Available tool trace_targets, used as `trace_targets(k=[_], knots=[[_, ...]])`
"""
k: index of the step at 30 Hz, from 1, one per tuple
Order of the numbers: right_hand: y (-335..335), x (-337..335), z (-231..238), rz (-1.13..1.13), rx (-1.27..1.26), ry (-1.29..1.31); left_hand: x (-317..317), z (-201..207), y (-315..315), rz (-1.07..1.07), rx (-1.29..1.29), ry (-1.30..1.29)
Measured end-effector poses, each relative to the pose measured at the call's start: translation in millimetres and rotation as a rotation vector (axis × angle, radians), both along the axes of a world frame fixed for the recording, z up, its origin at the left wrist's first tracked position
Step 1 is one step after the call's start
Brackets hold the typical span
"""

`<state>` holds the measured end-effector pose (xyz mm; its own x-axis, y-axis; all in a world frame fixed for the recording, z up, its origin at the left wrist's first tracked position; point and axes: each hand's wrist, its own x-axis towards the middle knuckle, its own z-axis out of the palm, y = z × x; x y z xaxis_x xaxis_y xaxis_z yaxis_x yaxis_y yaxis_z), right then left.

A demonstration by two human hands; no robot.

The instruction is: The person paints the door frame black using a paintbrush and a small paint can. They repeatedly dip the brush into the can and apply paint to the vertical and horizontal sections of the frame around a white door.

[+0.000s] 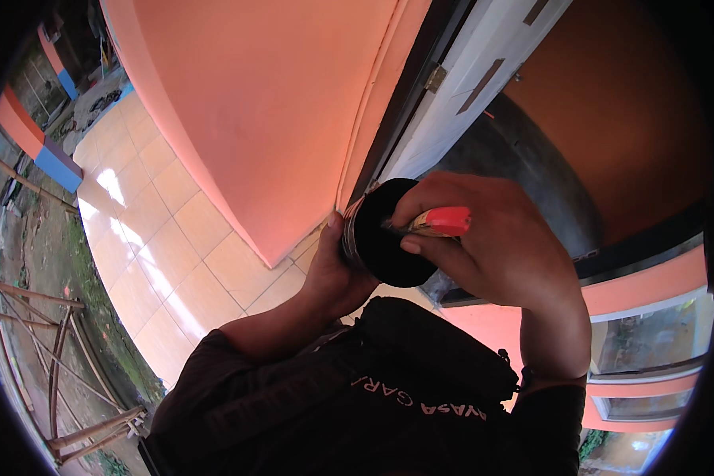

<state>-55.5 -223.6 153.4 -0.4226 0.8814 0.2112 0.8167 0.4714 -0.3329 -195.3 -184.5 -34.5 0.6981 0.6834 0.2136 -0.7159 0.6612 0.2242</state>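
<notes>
A round can (355, 247) with a black inside is in front of my body. My left hand (331, 266) is wrapped around its side, thumb near the rim. Over its mouth, my right hand (496, 234) pinches a paintbrush (450, 221) by its red-ended handle. The brush's lower end points into the can, and its bristles are hidden by my fingers and the dark. How full the can is I cannot make out.
Just beyond the can stands a dark door frame (427, 99) with a white hinged door (472, 79). A salmon-coloured wall (254, 103) ends in a corner at left, above a tiled floor (182, 238). Bamboo poles (59, 357) stand outside at far left.
</notes>
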Motion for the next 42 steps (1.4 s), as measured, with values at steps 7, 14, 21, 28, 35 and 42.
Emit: trace_targets(k=[7, 14, 21, 28, 35, 42], knots=[[-0.2, 1.6, 1.2, -0.038, -0.065, 0.042, 2.9, 1.1, 0.8, 0.041, 0.039, 0.038], [-0.8, 16.4, 9.8, -0.037, -0.078, 0.263, 5.3, 5.7, -0.8, 0.017, -0.051, 0.121], [-2.2, 25.4, 15.2, -0.153, -0.107, 0.500, 1.7, -11.1, 3.6, -0.105, -0.092, 0.066], [-2.0, 17.4, 9.4, -0.103, 0.090, 0.142, 3.0, 1.2, -0.1, -0.060, -0.152, 0.244], [1.8, 22.9, -12.7, 0.069, 0.494, -0.201, 7.0, 2.3, 1.3, -0.067, -0.172, 0.275], [-8.6, 25.2, -16.3, 0.062, 0.541, -0.382, 15.1, 4.9, 2.7, -0.055, -0.174, 0.238]])
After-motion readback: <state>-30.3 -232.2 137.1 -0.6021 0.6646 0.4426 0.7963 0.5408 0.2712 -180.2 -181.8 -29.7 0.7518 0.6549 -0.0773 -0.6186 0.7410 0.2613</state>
